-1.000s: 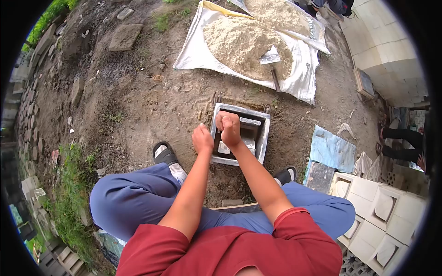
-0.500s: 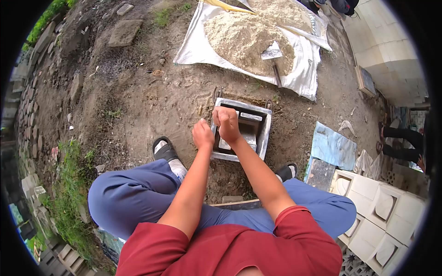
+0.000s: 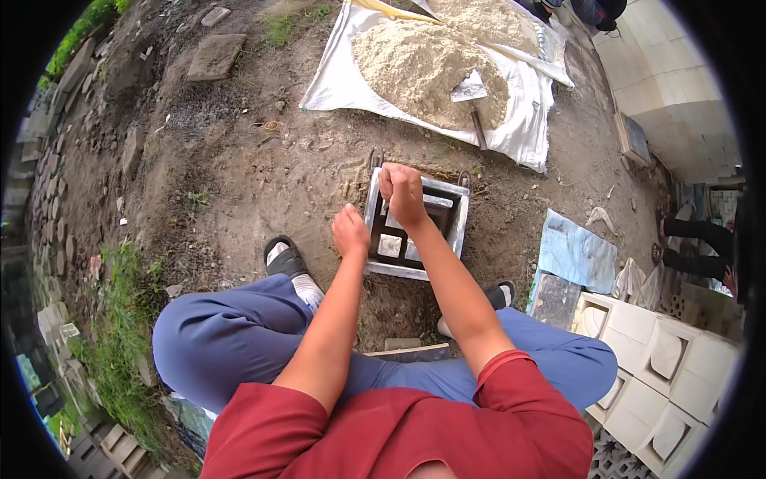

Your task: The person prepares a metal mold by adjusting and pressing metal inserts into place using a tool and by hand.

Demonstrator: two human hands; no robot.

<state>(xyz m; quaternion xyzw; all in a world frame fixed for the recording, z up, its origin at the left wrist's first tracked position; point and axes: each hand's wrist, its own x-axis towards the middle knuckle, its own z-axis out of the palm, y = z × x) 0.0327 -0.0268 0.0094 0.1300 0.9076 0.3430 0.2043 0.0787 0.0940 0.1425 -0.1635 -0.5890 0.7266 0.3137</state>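
A square metal block mould (image 3: 459, 231) stands on the ground between my feet, with pale inner blocks and dark gaps inside its frame. My right hand (image 3: 403, 194) is closed in a fist above its far left part; what the fingers hold, if anything, is hidden. Beside the mould's left wall, my left hand (image 3: 350, 231) is curled closed, and I cannot make out anything in it. Two loop handles show at the far corners, one of them the right loop (image 3: 464, 179).
Beyond the mould, a trowel (image 3: 470, 89) rests on a pale sand heap (image 3: 415, 60) over white sacking (image 3: 523, 144). To the right are a blue sheet (image 3: 576, 254) and stacked pale blocks (image 3: 638, 327). Another person's legs (image 3: 698, 246) show at far right.
My right hand has moved slightly away from me and to the right. More of the mould's inside shows, and its inner blocks look different. My left hand has barely moved.
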